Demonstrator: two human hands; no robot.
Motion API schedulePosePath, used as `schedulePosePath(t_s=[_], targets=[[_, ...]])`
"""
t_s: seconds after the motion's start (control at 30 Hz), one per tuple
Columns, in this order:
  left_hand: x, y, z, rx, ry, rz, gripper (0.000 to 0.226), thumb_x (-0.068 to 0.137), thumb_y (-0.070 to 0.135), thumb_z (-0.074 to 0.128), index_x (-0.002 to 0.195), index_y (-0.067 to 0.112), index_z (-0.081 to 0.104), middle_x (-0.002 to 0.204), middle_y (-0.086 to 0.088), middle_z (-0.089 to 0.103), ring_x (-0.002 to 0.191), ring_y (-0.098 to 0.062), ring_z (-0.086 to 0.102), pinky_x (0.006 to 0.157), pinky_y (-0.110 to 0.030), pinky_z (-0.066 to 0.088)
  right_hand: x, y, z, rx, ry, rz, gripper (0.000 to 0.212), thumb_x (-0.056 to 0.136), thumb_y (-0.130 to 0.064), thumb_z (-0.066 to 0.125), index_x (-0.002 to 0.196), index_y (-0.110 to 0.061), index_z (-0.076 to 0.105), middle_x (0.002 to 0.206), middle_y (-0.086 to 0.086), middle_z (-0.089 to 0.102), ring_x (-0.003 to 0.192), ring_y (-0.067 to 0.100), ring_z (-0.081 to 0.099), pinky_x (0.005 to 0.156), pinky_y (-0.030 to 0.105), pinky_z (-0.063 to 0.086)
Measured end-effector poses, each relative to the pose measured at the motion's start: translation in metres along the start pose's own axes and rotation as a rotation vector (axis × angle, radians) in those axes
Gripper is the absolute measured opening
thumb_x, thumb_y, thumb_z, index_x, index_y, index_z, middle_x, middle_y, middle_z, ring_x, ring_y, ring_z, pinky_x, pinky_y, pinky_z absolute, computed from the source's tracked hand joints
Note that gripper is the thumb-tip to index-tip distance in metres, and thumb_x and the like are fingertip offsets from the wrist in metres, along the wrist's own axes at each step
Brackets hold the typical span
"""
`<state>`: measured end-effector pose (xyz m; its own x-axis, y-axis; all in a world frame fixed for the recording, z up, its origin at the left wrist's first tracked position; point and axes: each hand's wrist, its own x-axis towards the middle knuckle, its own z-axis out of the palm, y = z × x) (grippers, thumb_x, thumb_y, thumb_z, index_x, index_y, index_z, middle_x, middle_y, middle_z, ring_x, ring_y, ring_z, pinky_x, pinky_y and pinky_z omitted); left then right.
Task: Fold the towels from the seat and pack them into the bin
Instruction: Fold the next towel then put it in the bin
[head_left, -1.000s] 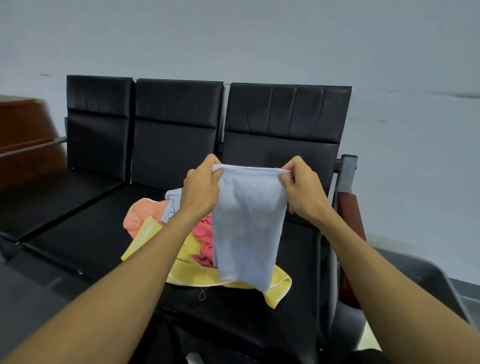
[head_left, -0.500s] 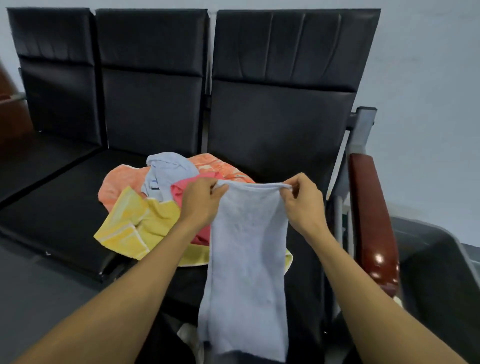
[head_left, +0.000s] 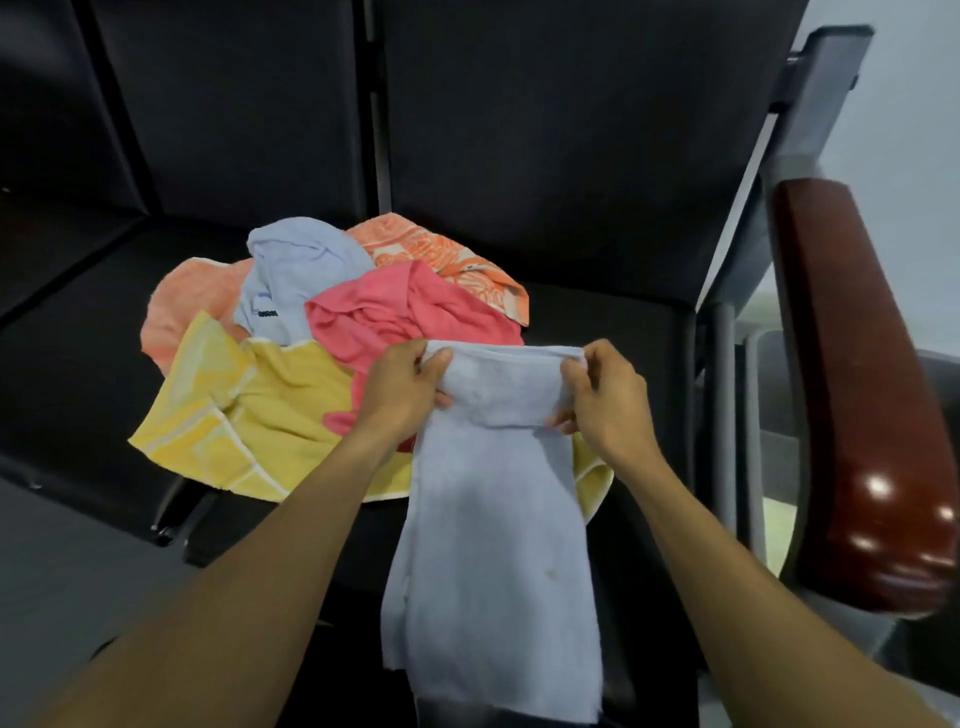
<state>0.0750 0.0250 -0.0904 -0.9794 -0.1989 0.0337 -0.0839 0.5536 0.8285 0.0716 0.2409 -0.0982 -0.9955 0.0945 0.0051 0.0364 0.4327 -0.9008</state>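
Note:
A pale blue towel (head_left: 493, 545), doubled lengthwise, hangs in front of the black seat (head_left: 613, 332). My left hand (head_left: 402, 387) pinches its top left corner and my right hand (head_left: 605, 395) pinches its top right corner. Behind my hands a heap of towels lies on the seat: a yellow towel (head_left: 249, 415) in front, a pink towel (head_left: 395, 312), a second pale blue towel (head_left: 296, 275) and orange towels (head_left: 447, 254) at the back. The bin (head_left: 940, 374) shows only as a dark grey edge at the far right, past the armrest.
A glossy red-brown armrest (head_left: 862, 395) on a grey metal post (head_left: 727, 405) stands right of the seat. More black seats (head_left: 78, 322) extend to the left. Grey floor (head_left: 62, 571) lies at lower left.
My view has tilted down and closer to the seat. Both hands have lowered the pale blue towel, which now hangs past the seat's front edge. The grip on both corners is unchanged.

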Motion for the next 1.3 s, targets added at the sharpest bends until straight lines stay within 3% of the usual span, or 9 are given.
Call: schedulePosePath(t_s=[0.2,0.37,0.43,0.53,0.7,0.87,1.03,1.17,1.3], targets=[[0.000,0.005,0.000,-0.182,0.013,-0.104,0.075,0.090,0.070,0.050,0.076,-0.002,0.065,0.073,-0.017,0.067,0.068,-0.020,0.061,0.071,-0.038,0.054,-0.003,0.001,0.009,0.137,0.022,0.024,0.040,0.105,-0.038,0.044,0.086,-0.007,0.059,0.080,0.001,0.063,0.072,0.009,0.057,0.067,0.026,0.047],[-0.015,0.002,-0.004,-0.207,0.072,-0.166,0.026,0.089,0.021,0.074,0.064,0.017,0.065,0.057,0.011,0.060,0.053,-0.002,0.049,0.057,-0.024,0.039,-0.020,0.008,0.008,0.264,-0.006,0.167,0.009,0.090,-0.013,0.071,0.088,-0.014,0.063,0.081,0.003,0.065,0.073,0.013,0.060,0.068,0.028,0.047],[-0.026,-0.007,0.000,-0.175,0.068,-0.251,0.017,0.082,0.009,0.078,0.076,0.016,0.064,0.073,0.006,0.064,0.067,-0.008,0.057,0.062,-0.025,0.045,-0.027,0.016,0.008,0.189,-0.043,0.235,0.026,0.084,-0.005,0.075,0.102,-0.018,0.060,0.095,0.004,0.061,0.081,0.016,0.059,0.070,0.030,0.049],[-0.043,-0.022,0.000,-0.203,-0.094,-0.392,0.030,0.083,0.006,0.076,0.101,0.015,0.054,0.102,-0.007,0.065,0.091,-0.023,0.063,0.078,-0.037,0.057,-0.037,0.023,0.006,0.170,-0.181,0.335,0.035,0.081,-0.006,0.078,0.107,-0.020,0.058,0.105,0.007,0.061,0.090,0.023,0.062,0.077,0.039,0.056],[-0.057,-0.023,-0.015,-0.098,-0.294,-0.399,0.044,0.088,0.006,0.072,0.122,0.018,0.047,0.100,0.000,0.056,0.086,-0.013,0.056,0.067,-0.029,0.053,-0.045,0.024,0.007,0.130,-0.282,0.323,0.004,0.091,-0.016,0.069,0.089,-0.019,0.070,0.101,0.013,0.070,0.081,0.020,0.061,0.068,0.033,0.048],[-0.064,-0.025,-0.027,-0.132,-0.479,-0.408,0.048,0.089,0.001,0.069,0.128,0.024,0.050,0.107,-0.008,0.061,0.097,-0.024,0.063,0.090,-0.047,0.056,-0.059,0.014,-0.001,0.151,-0.377,0.220,0.050,0.086,0.008,0.055,0.128,-0.019,0.064,0.132,0.000,0.055,0.120,0.017,0.055,0.095,0.027,0.050],[-0.074,-0.027,-0.036,-0.139,-0.489,-0.346,0.044,0.089,-0.001,0.068,0.121,0.025,0.056,0.117,-0.018,0.063,0.106,-0.032,0.065,0.093,-0.054,0.055,-0.079,0.018,-0.002,0.131,-0.389,0.219,0.057,0.086,0.002,0.059,0.137,-0.022,0.056,0.137,0.000,0.052,0.120,0.015,0.054,0.097,0.029,0.051],[-0.089,-0.027,-0.033,-0.256,-0.511,-0.300,0.047,0.089,-0.015,0.055,0.114,0.022,0.072,0.131,-0.006,0.063,0.117,-0.020,0.061,0.098,-0.036,0.054,-0.094,0.018,-0.006,0.130,-0.301,0.178,0.044,0.089,0.002,0.062,0.128,-0.016,0.065,0.133,0.000,0.058,0.119,0.013,0.055,0.087,0.015,0.046],[-0.102,-0.029,-0.029,-0.252,-0.570,-0.289,0.066,0.090,-0.017,0.051,0.142,0.023,0.054,0.141,0.004,0.050,0.122,-0.013,0.054,0.084,-0.014,0.051,-0.103,0.019,-0.011,0.065,-0.428,0.197,0.065,0.088,0.001,0.061,0.147,-0.023,0.047,0.145,-0.001,0.042,0.124,0.012,0.046,0.089,0.015,0.045]])
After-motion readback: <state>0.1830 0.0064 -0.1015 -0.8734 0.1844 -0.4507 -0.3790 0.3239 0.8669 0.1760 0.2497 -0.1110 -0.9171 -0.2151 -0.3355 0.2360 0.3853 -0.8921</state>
